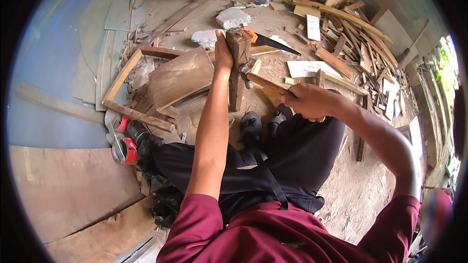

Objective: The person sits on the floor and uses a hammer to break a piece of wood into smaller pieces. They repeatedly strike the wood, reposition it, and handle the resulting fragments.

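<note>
My left hand (224,54) grips the left side of a rough, upright wooden post (240,48); its fingers are partly hidden behind the wood. My right hand (311,101) is closed round the handle of a hammer (265,85). The hammer's metal head is at the right face of the post, below my left hand; whether it touches the wood I cannot tell. Just behind the post's top lies a handsaw (273,42) with an orange handle and a dark blade pointing right.
A wooden frame (117,80) and a brown board (180,75) lie on the left. Red tins (125,151) stand by my left leg. Broken concrete chunks (233,18) lie ahead. Scrap wood (351,34) is piled at the far right. A plywood sheet (73,185) is at the lower left.
</note>
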`<state>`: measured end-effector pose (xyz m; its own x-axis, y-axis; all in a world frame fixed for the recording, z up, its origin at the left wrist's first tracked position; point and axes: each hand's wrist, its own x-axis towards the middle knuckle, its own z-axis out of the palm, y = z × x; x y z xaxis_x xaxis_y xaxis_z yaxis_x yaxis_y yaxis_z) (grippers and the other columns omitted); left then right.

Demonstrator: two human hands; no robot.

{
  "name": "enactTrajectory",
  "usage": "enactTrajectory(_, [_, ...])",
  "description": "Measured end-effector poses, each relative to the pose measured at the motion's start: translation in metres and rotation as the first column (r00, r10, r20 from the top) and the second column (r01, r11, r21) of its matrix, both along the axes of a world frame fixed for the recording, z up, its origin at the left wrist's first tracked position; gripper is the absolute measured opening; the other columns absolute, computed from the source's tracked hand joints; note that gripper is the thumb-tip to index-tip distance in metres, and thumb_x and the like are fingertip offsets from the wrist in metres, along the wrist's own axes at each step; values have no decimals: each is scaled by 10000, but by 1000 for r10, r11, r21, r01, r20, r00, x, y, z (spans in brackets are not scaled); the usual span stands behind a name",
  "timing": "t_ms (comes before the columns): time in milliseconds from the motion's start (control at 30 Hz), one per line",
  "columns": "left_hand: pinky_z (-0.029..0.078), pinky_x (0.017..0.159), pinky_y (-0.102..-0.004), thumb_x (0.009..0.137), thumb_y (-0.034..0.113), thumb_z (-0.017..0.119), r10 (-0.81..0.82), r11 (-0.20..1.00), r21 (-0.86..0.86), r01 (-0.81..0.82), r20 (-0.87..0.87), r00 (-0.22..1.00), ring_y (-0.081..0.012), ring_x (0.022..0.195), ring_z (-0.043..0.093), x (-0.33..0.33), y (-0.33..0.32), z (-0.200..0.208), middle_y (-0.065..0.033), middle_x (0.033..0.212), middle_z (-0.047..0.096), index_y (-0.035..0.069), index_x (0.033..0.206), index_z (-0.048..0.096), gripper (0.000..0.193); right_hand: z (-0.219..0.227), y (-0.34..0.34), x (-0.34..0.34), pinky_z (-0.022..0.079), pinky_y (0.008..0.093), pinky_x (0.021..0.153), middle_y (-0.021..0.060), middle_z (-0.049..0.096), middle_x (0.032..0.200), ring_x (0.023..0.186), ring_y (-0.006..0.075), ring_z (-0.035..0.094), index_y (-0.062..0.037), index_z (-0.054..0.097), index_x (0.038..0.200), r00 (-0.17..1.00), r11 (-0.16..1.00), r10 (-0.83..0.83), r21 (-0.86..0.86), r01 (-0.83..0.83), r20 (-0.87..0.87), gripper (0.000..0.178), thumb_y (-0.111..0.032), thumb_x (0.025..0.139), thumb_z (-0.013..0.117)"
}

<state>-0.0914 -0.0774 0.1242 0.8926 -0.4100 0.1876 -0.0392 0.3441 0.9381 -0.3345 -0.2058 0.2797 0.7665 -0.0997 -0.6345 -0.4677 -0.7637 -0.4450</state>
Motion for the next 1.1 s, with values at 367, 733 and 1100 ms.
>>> enactTrajectory(367, [268,1142,-339,1024,665,202,114,989,-92,-115,-16,993,-239,1302,447,55,9,-4,-142,1415,509,-70,1411,457,869,34,-2,97,517,353,440,64,561,681,495,174,588,15,559,974,974,989,120,-65,-135,-193,449,-417,1041,455])
enactTrajectory(733, [440,676,-386,1011,673,265,266,956,100,-276,102,958,-154,744,522,69,-37,-9,-95,708,607,-76,836,636,854,3,-36,107,537,399,444,145,599,576,484,267,653,37,589,869,979,963,193,-182,-201,-59,521,-442,1036,470])
enactTrajectory(1100, [424,625,-396,1008,685,203,179,976,123,-179,14,984,-193,670,534,67,-52,-15,-108,633,589,-57,785,610,875,-2,-21,91,498,498,649,216,613,660,684,417,648,19,587,850,995,965,80,-246,-92,-57,499,-437,1026,487])
